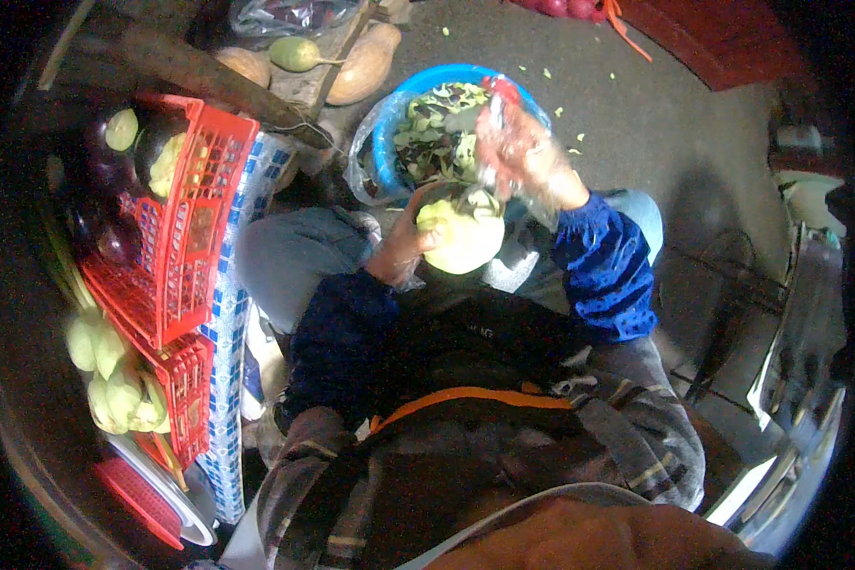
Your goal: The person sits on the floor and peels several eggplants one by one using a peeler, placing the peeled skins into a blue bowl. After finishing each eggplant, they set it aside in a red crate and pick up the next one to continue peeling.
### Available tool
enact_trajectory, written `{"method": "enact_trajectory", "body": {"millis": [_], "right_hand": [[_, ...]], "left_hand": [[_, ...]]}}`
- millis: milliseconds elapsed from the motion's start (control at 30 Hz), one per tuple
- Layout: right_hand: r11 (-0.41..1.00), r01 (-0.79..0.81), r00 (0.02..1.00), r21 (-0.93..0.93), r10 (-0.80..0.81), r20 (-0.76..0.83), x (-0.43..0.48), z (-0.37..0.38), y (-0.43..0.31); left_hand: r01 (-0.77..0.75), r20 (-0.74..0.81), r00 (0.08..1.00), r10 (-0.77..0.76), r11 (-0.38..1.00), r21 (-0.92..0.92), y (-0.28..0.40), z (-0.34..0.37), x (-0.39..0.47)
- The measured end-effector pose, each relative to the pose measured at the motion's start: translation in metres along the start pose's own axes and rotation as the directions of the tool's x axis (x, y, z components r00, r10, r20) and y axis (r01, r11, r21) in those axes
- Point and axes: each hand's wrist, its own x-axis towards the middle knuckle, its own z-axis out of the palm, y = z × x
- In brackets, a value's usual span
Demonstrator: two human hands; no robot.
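My left hand [404, 239] holds a round, pale green vegetable [463, 239] from its left side, with some dark green at its top. Just above and to the right, my right hand [516, 146] is closed around something red, blurred by motion; it looks like the handle of a tool, whose kind I cannot tell. Both hands seem to have thin clear plastic on them. Behind the vegetable stands a blue basin [383, 135], lined with a clear plastic bag [358, 160] and holding green and purplish peelings [427, 135].
Red plastic baskets [217, 157] with eggplants [117, 242] stand on the left, by a blue-checked cloth [224, 370]. Pale green vegetables [117, 377] lie nearer. Squash [365, 64] and a green radish-like root [294, 55] lie beyond. Scraps dot the floor [648, 121].
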Motion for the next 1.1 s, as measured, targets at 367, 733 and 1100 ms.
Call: {"method": "enact_trajectory", "body": {"millis": [367,733,1100], "right_hand": [[0.992,-0.099,0.995,0.076,0.1,-0.017,-0.008,0.026,-0.015],[0.407,-0.283,0.751,-0.868,-0.47,-0.465,0.023,-0.037,0.008],[0.898,0.12,0.957,0.423,0.008,-0.289,-0.001,0.033,-0.013]], "left_hand": [[0.016,-0.045,0.999,-0.011,0.993,0.115,0.008,0.009,0.0],[-0.219,0.03,0.976,0.217,0.966,0.135,0.001,-0.011,0.004],[-0.237,-0.068,0.971,0.231,0.864,-0.445,0.003,-0.008,-0.007]]}}
